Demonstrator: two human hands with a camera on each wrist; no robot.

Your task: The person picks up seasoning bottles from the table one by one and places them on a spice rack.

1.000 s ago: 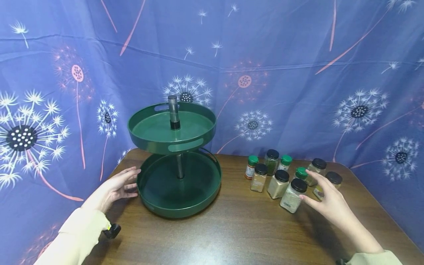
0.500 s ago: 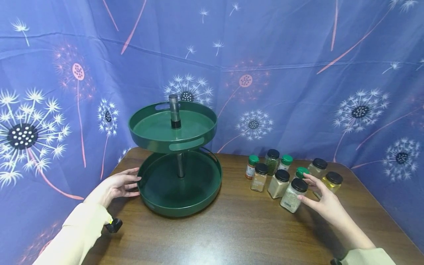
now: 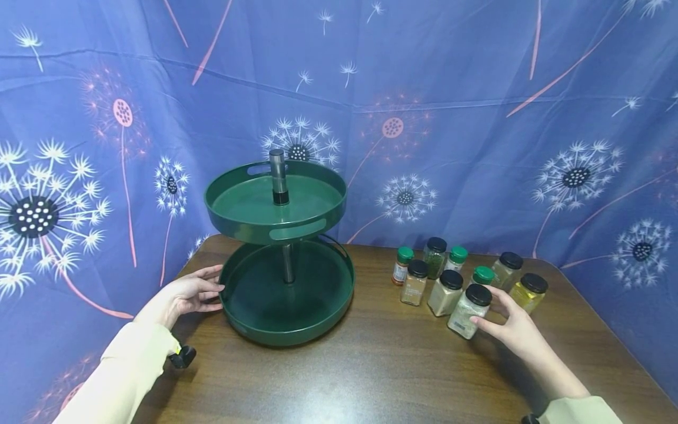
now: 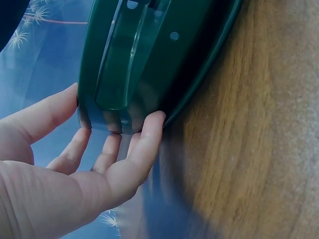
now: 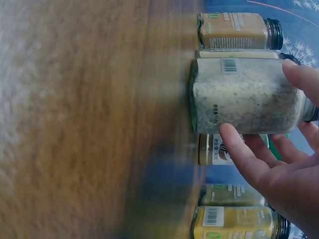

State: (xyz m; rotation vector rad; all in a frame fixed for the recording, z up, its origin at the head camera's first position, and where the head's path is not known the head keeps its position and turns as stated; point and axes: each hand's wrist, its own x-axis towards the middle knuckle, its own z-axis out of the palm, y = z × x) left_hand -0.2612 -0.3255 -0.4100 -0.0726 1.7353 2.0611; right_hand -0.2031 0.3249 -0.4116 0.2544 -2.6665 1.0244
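A green two-tier round tray stand stands upright on the left of the table, with a metal post through both trays. My left hand touches the lower tray's outer side with its fingertips; its fingers are spread and relaxed in the left wrist view. On the right, my right hand has its thumb and fingers about a black-capped spice jar of pale, speckled seasoning. The jar stands on the table, its thumb side facing me. In the right wrist view the jar lies between thumb and fingers.
Several other spice jars stand close around it: a tan one, a cream one, a yellow one and a green-capped one. A blue dandelion-print cloth hangs behind the wooden table.
My right hand has moved left and closed in on the front spice jar, its thumb now across the jar's side. The left hand has stayed nearly still by the lower tray.
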